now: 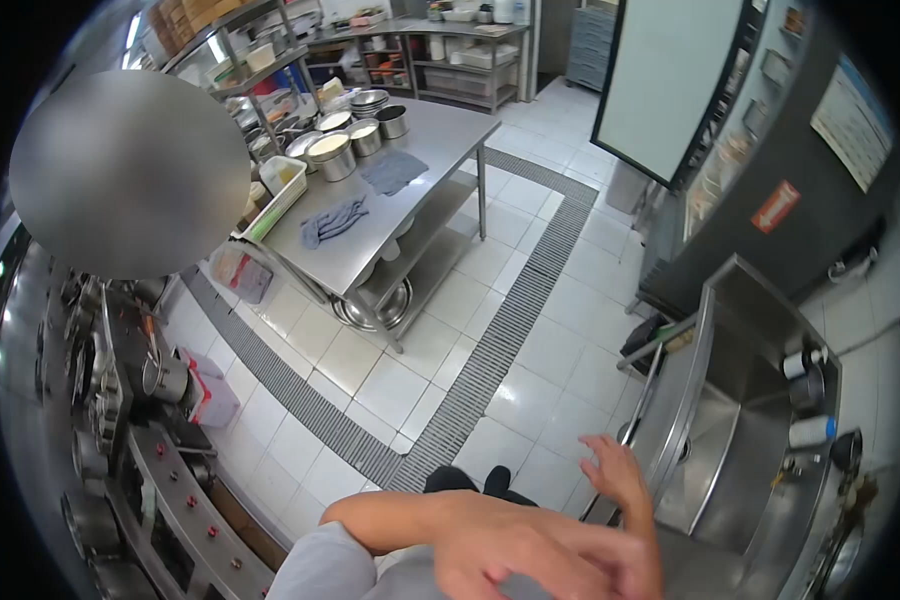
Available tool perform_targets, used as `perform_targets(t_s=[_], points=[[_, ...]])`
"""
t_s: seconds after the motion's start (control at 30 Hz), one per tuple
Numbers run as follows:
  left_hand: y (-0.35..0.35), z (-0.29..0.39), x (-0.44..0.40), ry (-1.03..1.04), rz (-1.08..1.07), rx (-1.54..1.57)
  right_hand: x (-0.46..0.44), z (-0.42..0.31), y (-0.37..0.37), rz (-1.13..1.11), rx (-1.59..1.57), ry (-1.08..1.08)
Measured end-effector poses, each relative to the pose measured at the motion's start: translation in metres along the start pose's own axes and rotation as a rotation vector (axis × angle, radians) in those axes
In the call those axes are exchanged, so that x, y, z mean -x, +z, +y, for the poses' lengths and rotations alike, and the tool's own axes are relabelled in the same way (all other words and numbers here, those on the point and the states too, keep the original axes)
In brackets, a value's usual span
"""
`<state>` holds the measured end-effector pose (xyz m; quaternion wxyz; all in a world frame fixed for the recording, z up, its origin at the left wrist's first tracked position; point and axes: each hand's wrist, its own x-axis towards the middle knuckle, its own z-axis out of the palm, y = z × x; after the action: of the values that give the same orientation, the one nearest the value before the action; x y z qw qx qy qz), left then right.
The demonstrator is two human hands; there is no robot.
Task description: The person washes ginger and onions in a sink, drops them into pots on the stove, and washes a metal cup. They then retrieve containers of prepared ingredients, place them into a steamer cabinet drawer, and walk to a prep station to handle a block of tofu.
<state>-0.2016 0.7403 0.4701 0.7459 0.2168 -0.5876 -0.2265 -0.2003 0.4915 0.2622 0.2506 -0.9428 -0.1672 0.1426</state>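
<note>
My left hand (525,550) is close to the camera at the bottom, its forearm crossing from the left out of a grey sleeve. Its fingers are bent, apart and partly blurred, in front of my right forearm; whether they touch it I cannot tell. No object shows in it. My right hand (615,470) is open with fingers spread, beside the near-left rim of a steel sink (715,440). It holds nothing. In the sink's right part stand a white bottle with a blue cap (812,431) and a pump bottle (803,362).
A steel table (440,130) carries metal pots (332,157) and blue-grey cloths (335,221). Floor drain grates (515,320) cross white tiles. A stove (185,500) runs along the left, near a person with a blurred head (130,175). A tall cabinet's door (670,85) stands open.
</note>
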Motion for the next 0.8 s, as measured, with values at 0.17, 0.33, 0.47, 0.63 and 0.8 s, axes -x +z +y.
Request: perform_targets(t_s=[0.17, 0.33, 0.47, 0.63, 0.8], points=[[-0.077, 0.014, 0.082, -0.078, 0.574, -0.285, -0.15, 0.008, -0.05, -0.015, 0.055, -0.263], [-0.166, 0.014, 0.135, -0.154, 1.055, -0.526, -0.233, 0.037, -0.078, -0.194, 0.071, -0.155], [-0.282, 0.019, 0.106, -0.253, 1.191, -0.59, -0.254, 0.083, -0.102, -0.259, 0.112, 0.005], [-0.449, -0.003, -0.012, -0.714, 0.71, -0.956, -0.259, 0.147, -0.131, -0.063, -0.051, 0.322], [-0.559, -0.055, -0.078, -0.806, 0.248, -0.983, -0.313, 0.201, -0.149, -0.089, -0.074, 0.543]])
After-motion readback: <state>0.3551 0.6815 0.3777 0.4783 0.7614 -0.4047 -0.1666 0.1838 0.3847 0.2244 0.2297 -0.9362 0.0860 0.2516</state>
